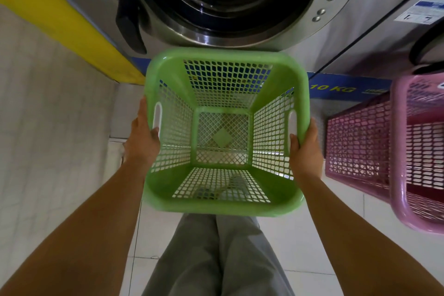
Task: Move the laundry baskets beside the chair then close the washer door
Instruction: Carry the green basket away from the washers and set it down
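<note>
Soft, even indoor light with a faint greenish cast; no hard shadows on the pale floor tiles (72,151). Bright glints sit on the chrome ring of the washer (204,38) at the far side, while its drum is dark. Wide-angle bending curves the machine fronts and stretches both near corners. The pink basket (408,151) at right looks slightly smeared

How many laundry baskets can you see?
2. The green basket is held in front of the washer, left hand and right hand on its side rims. The pink basket stands at the right edge, partly out of frame. Others may be out of view.
</note>
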A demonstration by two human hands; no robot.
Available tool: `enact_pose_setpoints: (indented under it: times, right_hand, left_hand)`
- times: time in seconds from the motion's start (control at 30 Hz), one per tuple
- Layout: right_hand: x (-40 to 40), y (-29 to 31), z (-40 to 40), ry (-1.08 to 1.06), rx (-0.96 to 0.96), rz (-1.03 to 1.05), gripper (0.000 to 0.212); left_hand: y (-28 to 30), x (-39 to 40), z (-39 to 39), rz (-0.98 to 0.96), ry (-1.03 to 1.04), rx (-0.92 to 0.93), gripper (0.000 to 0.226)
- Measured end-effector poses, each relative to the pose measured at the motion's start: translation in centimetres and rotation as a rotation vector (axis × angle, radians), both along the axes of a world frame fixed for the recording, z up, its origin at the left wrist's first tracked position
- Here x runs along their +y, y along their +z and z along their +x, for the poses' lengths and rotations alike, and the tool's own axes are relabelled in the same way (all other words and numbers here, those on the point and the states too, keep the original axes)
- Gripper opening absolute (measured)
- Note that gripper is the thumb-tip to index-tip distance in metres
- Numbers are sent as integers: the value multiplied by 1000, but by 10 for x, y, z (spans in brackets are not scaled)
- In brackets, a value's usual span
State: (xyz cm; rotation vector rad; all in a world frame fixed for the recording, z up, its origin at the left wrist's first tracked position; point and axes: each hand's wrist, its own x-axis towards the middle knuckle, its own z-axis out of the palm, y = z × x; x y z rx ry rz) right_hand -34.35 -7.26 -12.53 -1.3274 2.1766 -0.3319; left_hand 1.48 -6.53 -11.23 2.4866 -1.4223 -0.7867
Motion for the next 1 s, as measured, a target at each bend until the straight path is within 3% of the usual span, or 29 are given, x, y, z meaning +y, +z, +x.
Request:
enact_pose_setpoints:
  times: [0.4, 0.73, 1.0]
  right_hand:
    - [46, 27, 16, 128, -24, -78, 68]
    - [78, 29, 33, 349, -50, -97, 71]
    - [109, 37, 46, 550, -22, -86, 69]
  left_hand:
    - [12, 75, 22, -32, 31, 87, 75]
    - [29, 196, 17, -38, 383, 34, 75]
    - [30, 302, -7, -45, 647, 104, 79]
